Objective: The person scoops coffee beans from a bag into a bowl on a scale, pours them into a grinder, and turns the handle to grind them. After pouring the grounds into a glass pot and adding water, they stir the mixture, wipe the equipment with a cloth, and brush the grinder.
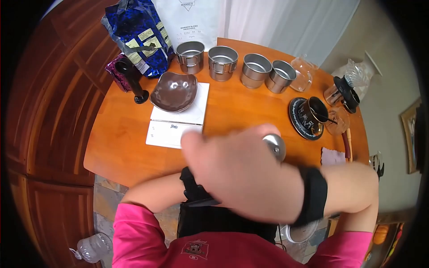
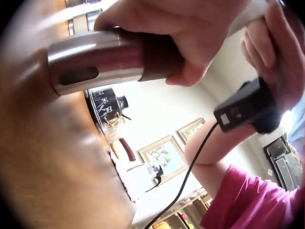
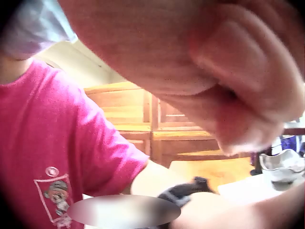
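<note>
My left hand (image 2: 176, 24) grips a hand coffee grinder (image 2: 102, 52), a metal cylinder with a dark band and an oval window. It lies nearly level across the left wrist view, its end close to the wooden tabletop (image 2: 57, 157). In the head view only the grinder's round metal top (image 1: 275, 146) shows, and my right hand (image 1: 246, 178) covers most of the left. That right hand, blurred, has its fingers curled at the grinder's metal crank arm (image 2: 248, 19); the knob is hidden inside it. In the right wrist view the curled right fingers (image 3: 243, 62) fill the upper right.
A brown bowl (image 1: 174, 91) sits on a white scale (image 1: 167, 134). Several metal cups, including one (image 1: 222, 62), stand behind, with coffee bags (image 1: 143, 40) at back left. A black cup (image 1: 313, 111) on a saucer (image 1: 296, 120), a glass server (image 1: 335, 94) and a cloth (image 1: 333, 156) are right.
</note>
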### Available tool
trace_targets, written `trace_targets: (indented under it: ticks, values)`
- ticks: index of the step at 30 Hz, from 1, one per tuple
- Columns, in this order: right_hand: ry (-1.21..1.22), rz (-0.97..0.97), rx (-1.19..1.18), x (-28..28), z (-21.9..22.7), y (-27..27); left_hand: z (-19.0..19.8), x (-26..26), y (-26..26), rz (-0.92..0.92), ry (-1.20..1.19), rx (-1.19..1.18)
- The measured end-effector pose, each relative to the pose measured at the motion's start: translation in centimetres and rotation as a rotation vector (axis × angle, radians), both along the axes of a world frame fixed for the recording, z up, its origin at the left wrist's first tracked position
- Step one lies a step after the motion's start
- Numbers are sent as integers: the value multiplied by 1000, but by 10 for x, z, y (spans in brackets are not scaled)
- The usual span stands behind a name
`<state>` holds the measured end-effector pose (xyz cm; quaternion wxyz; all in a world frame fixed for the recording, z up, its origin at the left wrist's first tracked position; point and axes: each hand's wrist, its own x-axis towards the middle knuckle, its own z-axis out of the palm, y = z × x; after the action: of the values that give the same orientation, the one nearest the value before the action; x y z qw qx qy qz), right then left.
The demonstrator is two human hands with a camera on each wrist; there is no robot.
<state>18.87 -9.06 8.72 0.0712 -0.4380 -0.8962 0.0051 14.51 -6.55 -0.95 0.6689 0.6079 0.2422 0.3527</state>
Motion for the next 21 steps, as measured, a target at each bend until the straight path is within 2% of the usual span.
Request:
trace_targets:
  ticks: [2,3,5,6,7,9,11,13,15,17,18,19,21]
  values:
    - [149,125,123,18,-8,35,14,-1,-7,-10,-67,-81]
    - [150,122,125,20,-6,46,6,0,-3,-12,-67,-80]
    - [-75,-87,117,23,-1,64,-15,3,11,-11,-107,461]
    - [-71,-158,61,28,2,72,-13,3,13,-44,-40,296]
    - [-68,-227,6,34,6,77,-10,1,14,-43,-41,296]
    - [-45,-377,-125,51,12,85,-5,-3,13,-108,25,149]
    - [118,-389,-142,71,11,85,-3,-2,14,-123,-11,125]
    - [245,-354,-118,87,4,80,-2,0,17,-211,-17,123]
    - [241,-367,-194,98,2,75,-3,2,17,-250,-26,128]
    - [308,12,-52,111,-11,77,-6,1,18,-289,-31,141]
    - [250,10,-177,114,-4,74,-8,0,18,-324,-47,142]
    - [248,13,-169,118,2,73,-10,0,19,-362,-64,141]
    - [337,185,-456,128,9,72,-12,-1,20,-411,-88,104]
